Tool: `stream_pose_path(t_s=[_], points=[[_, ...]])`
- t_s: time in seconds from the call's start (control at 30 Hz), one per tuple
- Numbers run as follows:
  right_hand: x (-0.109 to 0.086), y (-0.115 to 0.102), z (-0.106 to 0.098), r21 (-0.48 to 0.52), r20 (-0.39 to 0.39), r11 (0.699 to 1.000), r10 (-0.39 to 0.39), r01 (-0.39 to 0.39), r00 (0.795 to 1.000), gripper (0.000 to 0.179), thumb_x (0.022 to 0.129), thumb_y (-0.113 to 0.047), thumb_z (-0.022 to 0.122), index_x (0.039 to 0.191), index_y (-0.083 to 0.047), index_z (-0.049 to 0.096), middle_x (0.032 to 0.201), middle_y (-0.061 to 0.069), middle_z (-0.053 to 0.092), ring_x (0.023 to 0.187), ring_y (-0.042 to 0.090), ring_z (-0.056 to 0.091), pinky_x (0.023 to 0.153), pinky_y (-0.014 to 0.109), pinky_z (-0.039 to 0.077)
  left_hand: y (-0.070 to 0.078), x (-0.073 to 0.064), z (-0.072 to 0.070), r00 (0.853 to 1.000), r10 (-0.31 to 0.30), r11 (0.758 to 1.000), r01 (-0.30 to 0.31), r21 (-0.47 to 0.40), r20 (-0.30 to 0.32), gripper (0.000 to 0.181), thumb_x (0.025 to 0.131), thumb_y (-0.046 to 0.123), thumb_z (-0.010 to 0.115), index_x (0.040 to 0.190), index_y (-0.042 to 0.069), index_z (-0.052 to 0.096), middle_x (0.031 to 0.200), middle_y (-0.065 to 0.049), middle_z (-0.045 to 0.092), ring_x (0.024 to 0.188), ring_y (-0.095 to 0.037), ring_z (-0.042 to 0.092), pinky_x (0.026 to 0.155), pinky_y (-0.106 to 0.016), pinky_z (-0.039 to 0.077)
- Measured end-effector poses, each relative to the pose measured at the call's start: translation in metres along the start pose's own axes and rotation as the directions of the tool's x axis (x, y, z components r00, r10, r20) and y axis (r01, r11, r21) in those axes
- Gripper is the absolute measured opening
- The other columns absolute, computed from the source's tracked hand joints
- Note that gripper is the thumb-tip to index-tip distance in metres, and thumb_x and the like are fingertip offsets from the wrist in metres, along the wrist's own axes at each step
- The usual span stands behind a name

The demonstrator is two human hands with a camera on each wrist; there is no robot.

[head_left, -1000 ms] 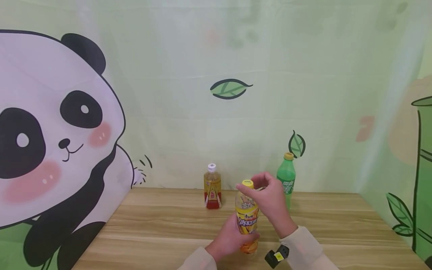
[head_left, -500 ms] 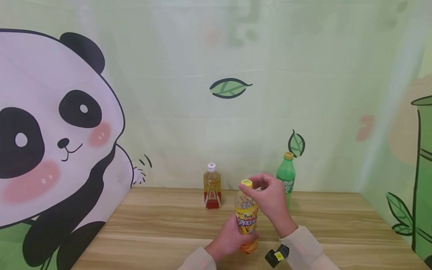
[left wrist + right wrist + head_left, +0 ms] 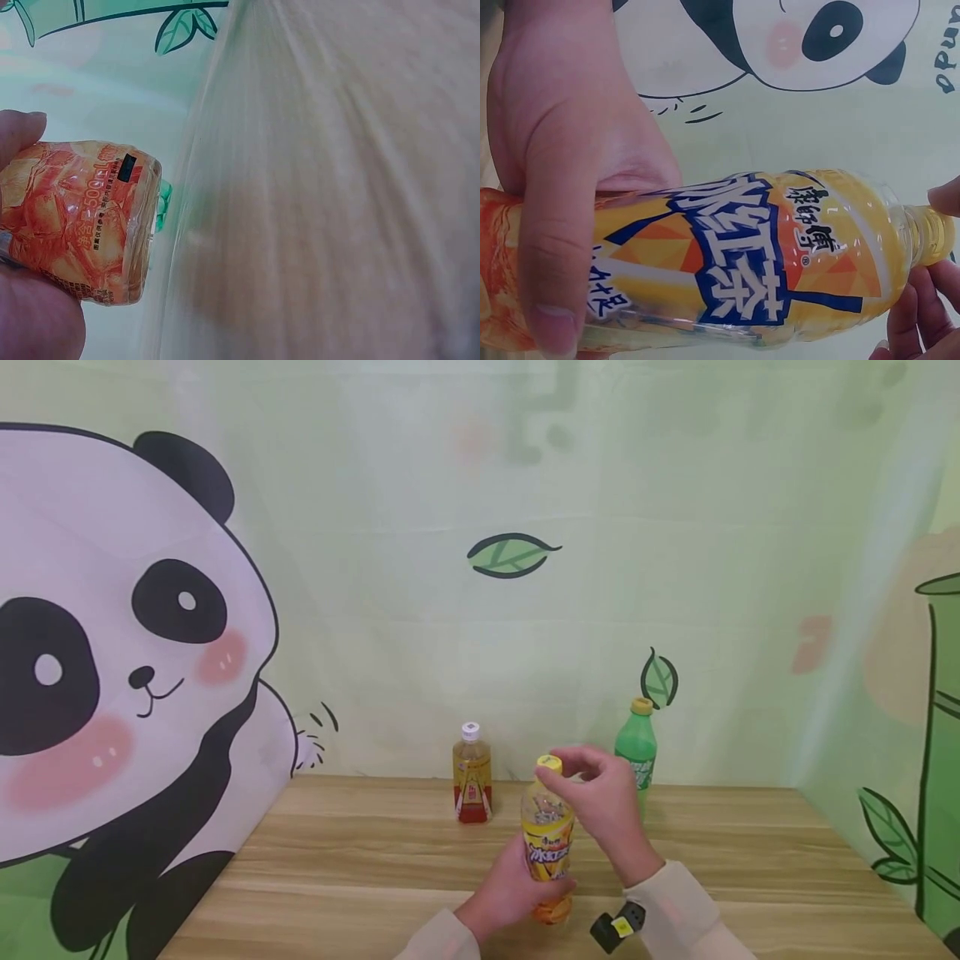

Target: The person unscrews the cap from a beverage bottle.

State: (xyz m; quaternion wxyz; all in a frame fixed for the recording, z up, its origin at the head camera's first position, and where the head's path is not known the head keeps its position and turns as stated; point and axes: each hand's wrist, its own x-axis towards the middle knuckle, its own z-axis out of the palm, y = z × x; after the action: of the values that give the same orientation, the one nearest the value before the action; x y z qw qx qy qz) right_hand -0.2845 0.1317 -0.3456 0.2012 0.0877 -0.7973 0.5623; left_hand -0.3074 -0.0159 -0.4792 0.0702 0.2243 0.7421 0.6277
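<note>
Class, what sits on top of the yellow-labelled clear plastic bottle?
A round yellow plastic cap, pinched by the right hand. The hand hides part of the cap's side; whatever lies beneath is covered.

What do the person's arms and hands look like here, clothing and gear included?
The left sleeve and right sleeve are long, plain and pale beige. The left hand and right hand wear no gloves. A small, blocky black device with a yellow tag sits at the right cuff.
</note>
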Motion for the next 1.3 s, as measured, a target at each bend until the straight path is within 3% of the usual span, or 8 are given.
stream_pose_path(t_s=[0.33,0.57,0.83,0.97,1.13,1.3], points=[[0.001,0.001,-0.005,0.030,-0.018,0.999,0.012,-0.011,1.000,0.038,0.082,-0.041,0.086,0.109,-0.017,0.078,0.097,0.005,0.073,0.092,0.019,0.063,0.083,0.029,0.052,0.003,0.001,0.001,1.000,-0.027,1.000,0.027,0.005,-0.009,0.061,0.084,0.021,0.084,0.136,0.025,0.052,0.128,-0.004,0.067,0.109,-0.014,0.065,0.102,-0.042,0.053],[-0.002,0.007,-0.011,0.086,0.007,0.996,-0.039,0.038,0.999,0.037,0.083,-0.038,0.086,0.111,-0.016,0.076,0.099,0.004,0.073,0.089,0.020,0.066,0.078,0.025,0.057,0.002,0.005,-0.001,1.000,-0.024,0.999,0.024,-0.041,-0.006,0.059,0.085,0.017,0.083,0.136,0.024,0.054,0.129,-0.007,0.067,0.110,-0.016,0.066,0.103,-0.043,0.053],[-0.006,0.016,-0.015,0.045,0.057,0.997,-0.068,0.065,0.996,0.034,0.082,-0.034,0.087,0.108,-0.013,0.077,0.097,0.005,0.073,0.085,0.018,0.066,0.078,0.026,0.056,0.000,0.015,-0.005,0.999,-0.049,0.998,0.048,-0.040,-0.017,0.065,0.085,0.018,0.083,0.139,0.027,0.050,0.129,0.001,0.066,0.116,-0.018,0.064,0.108,-0.051,0.050],[-0.008,0.024,-0.016,0.028,0.096,0.996,-0.086,0.083,0.992,0.031,0.082,-0.031,0.087,0.106,-0.013,0.077,0.097,0.004,0.075,0.085,0.015,0.066,0.079,0.026,0.058,-0.005,0.024,-0.008,1.000,-0.015,0.999,0.015,-0.032,-0.010,0.065,0.086,0.015,0.082,0.141,0.028,0.049,0.133,-0.003,0.065,0.118,-0.018,0.064,0.109,-0.050,0.049],[-0.011,0.039,-0.015,0.042,0.189,0.989,-0.148,0.143,0.971,0.027,0.082,-0.022,0.087,0.104,-0.011,0.078,0.100,0.005,0.077,0.085,0.013,0.067,0.079,0.025,0.059,-0.011,0.037,-0.011,0.998,0.062,0.998,-0.062,-0.008,-0.015,0.065,0.086,0.013,0.081,0.141,0.025,0.049,0.130,0.000,0.066,0.116,-0.016,0.065,0.105,-0.038,0.053],[-0.015,0.052,-0.013,0.049,0.303,0.992,-0.122,0.112,0.945,0.026,0.081,-0.021,0.087,0.103,-0.010,0.077,0.100,0.006,0.077,0.084,0.013,0.066,0.077,0.026,0.059,-0.016,0.047,-0.016,0.994,0.106,0.994,-0.106,0.008,-0.037,0.066,0.087,0.014,0.081,0.142,0.021,0.047,0.132,0.000,0.064,0.118,-0.016,0.064,0.104,-0.034,0.053]])
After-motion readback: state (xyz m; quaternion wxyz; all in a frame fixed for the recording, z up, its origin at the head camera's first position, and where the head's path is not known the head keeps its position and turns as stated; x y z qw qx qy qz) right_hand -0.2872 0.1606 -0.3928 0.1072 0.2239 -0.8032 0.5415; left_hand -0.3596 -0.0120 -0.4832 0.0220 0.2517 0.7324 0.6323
